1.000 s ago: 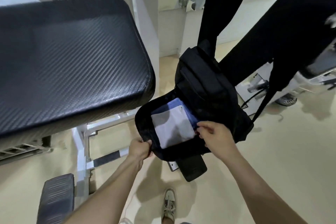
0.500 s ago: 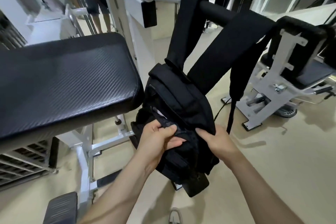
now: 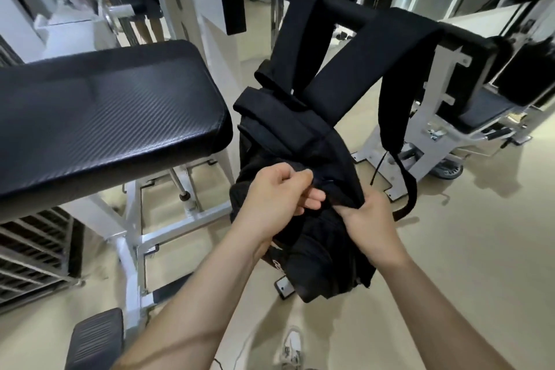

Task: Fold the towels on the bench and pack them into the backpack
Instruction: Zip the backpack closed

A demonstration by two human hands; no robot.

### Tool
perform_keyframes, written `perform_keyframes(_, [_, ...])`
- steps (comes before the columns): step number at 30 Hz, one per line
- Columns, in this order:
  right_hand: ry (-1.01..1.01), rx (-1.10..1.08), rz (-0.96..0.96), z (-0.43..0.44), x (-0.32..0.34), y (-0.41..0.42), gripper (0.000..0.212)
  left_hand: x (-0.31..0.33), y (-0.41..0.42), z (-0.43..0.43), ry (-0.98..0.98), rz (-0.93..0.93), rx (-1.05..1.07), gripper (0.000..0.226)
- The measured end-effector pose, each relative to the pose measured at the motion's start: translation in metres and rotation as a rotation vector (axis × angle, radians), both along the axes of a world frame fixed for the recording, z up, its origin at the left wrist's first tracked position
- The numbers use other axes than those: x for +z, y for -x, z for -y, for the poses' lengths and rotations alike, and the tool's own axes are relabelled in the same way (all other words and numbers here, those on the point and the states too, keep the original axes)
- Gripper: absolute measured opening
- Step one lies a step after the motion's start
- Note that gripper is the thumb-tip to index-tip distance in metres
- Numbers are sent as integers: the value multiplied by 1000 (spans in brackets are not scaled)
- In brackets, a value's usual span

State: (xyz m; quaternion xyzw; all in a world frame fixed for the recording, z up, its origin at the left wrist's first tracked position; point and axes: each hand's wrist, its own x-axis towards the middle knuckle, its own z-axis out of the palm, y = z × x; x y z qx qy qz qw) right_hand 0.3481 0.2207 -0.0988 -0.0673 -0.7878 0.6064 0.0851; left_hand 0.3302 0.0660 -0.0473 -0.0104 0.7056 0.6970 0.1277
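Note:
A black backpack (image 3: 315,141) hangs by its shoulder straps (image 3: 354,69) from a padded black bar of a gym machine, right of the bench. Its opening is pulled together and no towel shows inside. My left hand (image 3: 276,192) pinches the fabric or zipper at the closed opening, fingers curled tight. My right hand (image 3: 369,219) grips the backpack's edge just to the right, holding it taut. The black padded bench (image 3: 99,117) at the left has no towels on it.
White machine frame legs (image 3: 132,237) stand under the bench, with a small black pad (image 3: 96,342) low at the left. Another white machine with a black seat (image 3: 480,105) is at the right. My shoe (image 3: 292,345) rests on the beige floor below.
A second ago the backpack was open with folded white and blue towels visible inside. The opening has since been drawn shut, hiding the towels. My left hand rose onto the closure, and the view tilted upward.

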Motion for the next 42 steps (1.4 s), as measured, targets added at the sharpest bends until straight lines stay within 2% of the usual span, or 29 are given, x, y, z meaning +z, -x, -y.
perform_keyframes(1, [55, -7, 18, -11, -1, 0, 23, -3, 0, 5, 63, -64, 43, 24])
perform_keyframes(3, [108, -15, 96, -31, -2, 1, 21, -23, 10, 23, 171, -171, 327, 18])
perform_keyframes(5, [123, -47, 183, -53, -4, 6, 13, -57, 28, 41, 110, -35, 528, 15])
perform_keyframes(7, [133, -51, 223, -72, -4, 15, 12, -104, 44, 48, -55, 282, 485, 13])
perform_keyframes(9, [135, -3, 218, -92, -2, 25, 14, -152, 58, 39, -18, 438, 315, 24])
perform_keyframes(11, [127, 67, 216, -108, 1, 37, 20, -181, 68, 20, -3, 465, 208, 32])
perform_keyframes(12, [116, 93, 223, -115, 3, 43, 21, -192, 73, 10, -12, 463, 209, 30])
perform_keyframes(14, [113, 128, 231, -127, 3, 54, 10, -203, 84, -9, -38, 463, 266, 27])
perform_keyframes(15, [104, 141, 230, -131, 3, 59, 12, -207, 90, -15, -48, 457, 311, 29])
perform_keyframes(17, [80, 160, 231, -134, 0, 69, 15, -207, 104, -22, 8, 365, 379, 35])
perform_keyframes(19, [50, 143, 211, -135, -1, 78, 15, -187, 116, -22, 109, 166, 513, 41])
perform_keyframes(21, [8, 169, 182, -133, -4, 85, 16, -142, 109, -28, 244, -246, 647, 34])
perform_keyframes(22, [-2, 183, 170, -130, -5, 89, 17, -115, 97, -36, 351, -490, 596, 27])
perform_keyframes(23, [-5, 186, 158, -127, -6, 93, 18, -93, 83, -48, 454, -683, 451, 19])
perform_keyframes(24, [-7, 178, 148, -123, -6, 96, 16, -75, 68, -64, 531, -746, 262, 9])
perform_keyframes(25, [-24, 171, 128, -118, -7, 100, 14, -63, 57, -81, 564, -670, 97, 14])
perform_keyframes(26, [-53, 172, 105, -112, -9, 102, 14, -52, 51, -98, 537, -468, -4, 29])
perform_keyframes(27, [-95, 185, 74, -106, -10, 103, 16, -42, 52, -112, 411, -213, -24, 44])
perform_keyframes(28, [-156, 197, 44, -101, -11, 102, 17, -37, 59, -123, 263, 8, 26, 54])
perform_keyframes(29, [-218, 199, 16, -98, -12, 101, 18, -33, 67, -129, 184, 147, 92, 59])
perform_keyframes(30, [-267, 193, -2, -96, -13, 99, 19, -32, 76, -133, 177, 189, 148, 60])
perform_keyframes(33, [-276, 233, 19, -105, -17, 101, 22, -41, 81, -137, 284, 17, 204, 55])
perform_keyframes(35, [-236, 280, 50, -115, -19, 105, 32, -51, 78, -142, 375, -107, 196, 51])
perform_keyframes(38, [-188, 354, 74, -122, -22, 108, 37, -56, 77, -150, 405, -124, 242, 48])
perform_keyframes(41, [123, 589, 218, -146, -34, 103, 15, -56, 68, -154, 287, -100, 308, 43])
perform_keyframes(42, [258, 621, 248, -161, -43, 101, 26, -55, 65, -153, 255, -99, 330, 42])
